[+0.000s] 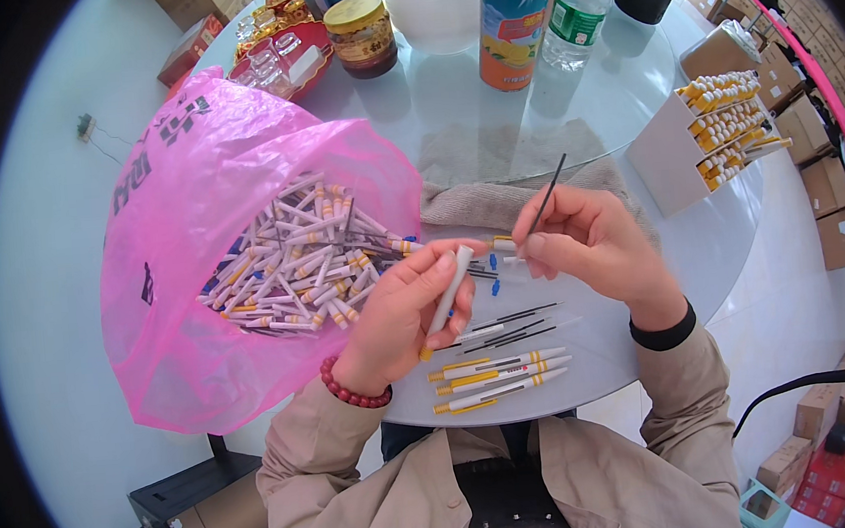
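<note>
Between the fingers of my left hand (391, 306) is a white pen barrel (452, 286), tilted with its upper end toward my right hand. My right hand (595, 245) pinches a thin black pen refill (549, 192), which points up and away. Small blue clips (495, 286) and other small pen parts lie on the table beneath the hands. Nearer to me are several loose refills (513, 338). Below them, white-and-yellow pens (501, 379) lie side by side near the table edge. Left of my left hand, an open pink plastic bag (163, 314) holds a heap of white pen parts (312, 253).
A white box (667, 160) of upright-stacked yellow-and-white pens stands at the right. Behind the hands lies a grey cloth (513, 153). At the back are a jar (363, 45), a tall can (515, 28), a plastic bottle (577, 19) and a red tray (311, 39).
</note>
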`<state>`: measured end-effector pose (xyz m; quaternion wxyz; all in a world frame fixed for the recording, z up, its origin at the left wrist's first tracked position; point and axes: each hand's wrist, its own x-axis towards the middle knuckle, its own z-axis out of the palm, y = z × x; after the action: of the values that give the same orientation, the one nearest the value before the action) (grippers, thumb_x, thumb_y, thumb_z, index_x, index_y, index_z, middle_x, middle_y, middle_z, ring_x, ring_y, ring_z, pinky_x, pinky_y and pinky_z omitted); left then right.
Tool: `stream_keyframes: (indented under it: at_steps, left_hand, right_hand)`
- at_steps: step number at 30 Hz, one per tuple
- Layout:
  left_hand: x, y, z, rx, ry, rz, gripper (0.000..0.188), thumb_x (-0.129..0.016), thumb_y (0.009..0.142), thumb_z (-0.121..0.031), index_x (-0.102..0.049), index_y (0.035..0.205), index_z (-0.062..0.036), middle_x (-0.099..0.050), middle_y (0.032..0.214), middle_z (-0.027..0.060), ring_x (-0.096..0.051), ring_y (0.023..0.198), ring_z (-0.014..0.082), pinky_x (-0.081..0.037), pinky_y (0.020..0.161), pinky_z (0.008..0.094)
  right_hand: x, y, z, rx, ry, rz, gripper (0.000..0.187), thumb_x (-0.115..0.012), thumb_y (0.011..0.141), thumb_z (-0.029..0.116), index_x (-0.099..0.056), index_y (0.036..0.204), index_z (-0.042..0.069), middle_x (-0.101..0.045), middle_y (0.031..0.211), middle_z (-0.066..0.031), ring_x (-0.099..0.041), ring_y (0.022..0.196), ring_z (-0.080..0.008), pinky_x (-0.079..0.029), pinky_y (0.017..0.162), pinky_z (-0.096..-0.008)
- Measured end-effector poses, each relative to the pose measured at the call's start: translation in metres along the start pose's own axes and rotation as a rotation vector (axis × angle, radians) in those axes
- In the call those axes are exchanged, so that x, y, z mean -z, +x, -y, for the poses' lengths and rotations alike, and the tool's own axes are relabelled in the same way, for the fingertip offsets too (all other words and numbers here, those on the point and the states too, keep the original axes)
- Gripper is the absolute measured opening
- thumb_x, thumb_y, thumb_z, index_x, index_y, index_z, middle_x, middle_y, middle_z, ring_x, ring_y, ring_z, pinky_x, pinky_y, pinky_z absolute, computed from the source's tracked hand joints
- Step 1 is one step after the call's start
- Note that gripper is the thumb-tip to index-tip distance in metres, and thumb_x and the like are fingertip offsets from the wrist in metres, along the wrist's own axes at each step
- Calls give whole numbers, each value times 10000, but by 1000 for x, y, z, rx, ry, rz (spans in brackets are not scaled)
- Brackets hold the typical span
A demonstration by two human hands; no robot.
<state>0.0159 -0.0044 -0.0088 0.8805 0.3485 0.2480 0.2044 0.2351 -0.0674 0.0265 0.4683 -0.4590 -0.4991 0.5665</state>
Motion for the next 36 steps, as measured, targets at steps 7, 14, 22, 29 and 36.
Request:
stream_keyframes:
  at_steps: [7,14,22,29,36]
  left_hand:
    - [4,-6,-1,-201,32,-41,386,-370,1019,-313,-475,1240,-14,-447,653,-5,-356,482,46,-286,402,182]
    - [-3,-7,1,2,230,20,368,-347,1020,-274,-501,1214,-2,-431,624,0,-346,445,61,-276,400,196]
    - [-2,-8,1,19,179,130,343,-348,1023,-286,-509,1212,-50,-445,625,-14,-378,475,38,-277,417,173]
    - [1,-4,3,-229,141,-77,328,-374,1018,-335,-529,1108,-60,-421,611,-16,-343,436,37,-265,389,178]
    - [1,-5,-1,-270,-77,-164,298,-357,1018,-355,-496,1088,-101,-341,610,-32,-284,436,38,-242,373,188]
  right_hand:
    - [-10,5,-12,44,78,-3,84,-548,897,45,-578,968,12,-623,851,-25,-599,757,-88,-451,611,-210]
    - [-16,9,-24,166,65,-48,88,-563,897,54,-581,976,18,-599,979,-31,-597,814,-87,-439,671,-218]
    - [-17,11,-27,194,77,-130,72,-543,897,69,-577,946,30,-605,918,-31,-579,773,-76,-430,664,-210]
    - [-11,4,-19,150,-381,-48,85,-536,819,26,-567,897,11,-608,813,-36,-555,650,-90,-440,583,-237]
    - [-10,4,-28,212,-865,104,94,-607,762,38,-598,855,28,-582,788,-94,-593,662,-229,-470,595,-321]
